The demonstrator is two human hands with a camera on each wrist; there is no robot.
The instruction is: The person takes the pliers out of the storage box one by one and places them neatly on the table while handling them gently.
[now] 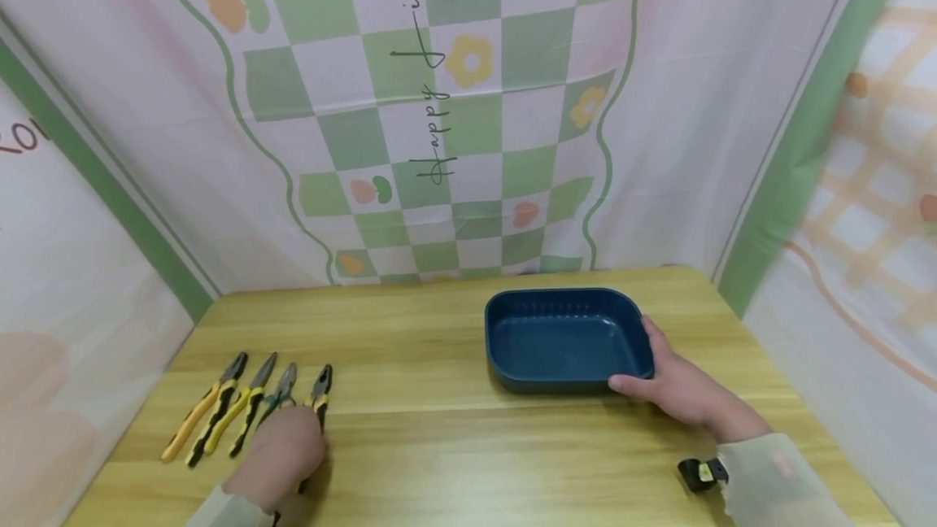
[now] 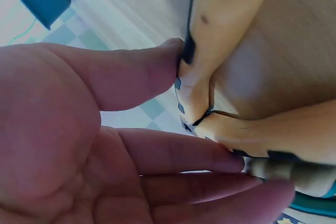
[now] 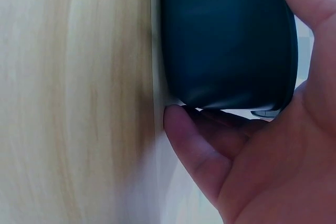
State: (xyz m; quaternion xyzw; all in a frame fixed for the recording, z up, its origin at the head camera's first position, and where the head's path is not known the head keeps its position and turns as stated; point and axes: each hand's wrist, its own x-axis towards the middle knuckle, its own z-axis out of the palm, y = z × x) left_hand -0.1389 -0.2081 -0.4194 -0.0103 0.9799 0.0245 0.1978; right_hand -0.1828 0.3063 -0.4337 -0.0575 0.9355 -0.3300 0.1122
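Note:
My left hand (image 1: pixel 281 450) is over the right end of a row of pliers at the table's left. Its thumb and fingers pinch the rightmost combination pliers (image 1: pixel 321 387) from both sides. In the left wrist view, these pliers (image 2: pixel 226 19) have orange-yellow and black handles spread apart, with the thumb against one and fingertips at the other. My right hand (image 1: pixel 684 389) grips the right end of a dark blue plastic basket (image 1: pixel 556 348), thumb at the front corner, fingers around the side. The right wrist view shows the basket wall (image 3: pixel 226 40) between thumb and fingers.
Left of my left hand lie green-handled pliers (image 1: pixel 287 382), partly covered by it, yellow-and-black long-nose pliers (image 1: pixel 237 417) and orange-and-black pliers (image 1: pixel 196 417). All rest on a wood-grain table (image 1: pixel 424 462). A checked curtain (image 1: pixel 468 128) hangs behind.

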